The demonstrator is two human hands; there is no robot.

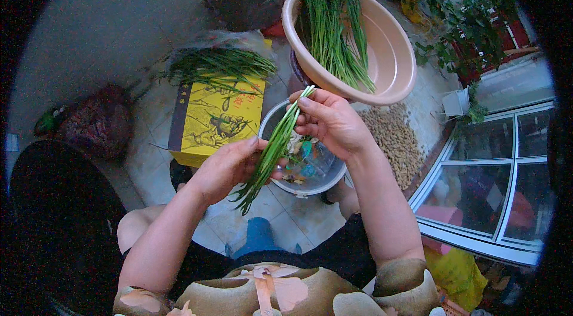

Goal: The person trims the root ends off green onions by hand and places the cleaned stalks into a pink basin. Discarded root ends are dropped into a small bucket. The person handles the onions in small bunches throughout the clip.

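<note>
A small bunch of garlic chives (274, 148) slants between my two hands, pale stem ends up and dark leaf tips down. My right hand (329, 119) pinches the stem ends between thumb and fingers. Lower on the bunch, my left hand (235, 166) holds the leaves, its thumb in front and some fingers behind. Directly beneath is a round bucket (299, 193) with plastic wrappers and plant scraps inside. Beyond my right hand, a large pale pink basin (394, 47) holds a thick pile of long chives (329, 33).
More chives (224, 65) lie with a clear plastic bag on a yellow cardboard box (219, 123) at left. Brown nuts or pods (394, 143) are spread on the tiles at right, near a white-framed window (488, 172). A blue stool (259, 235) is under me. Potted plants (470, 25) stand at upper right.
</note>
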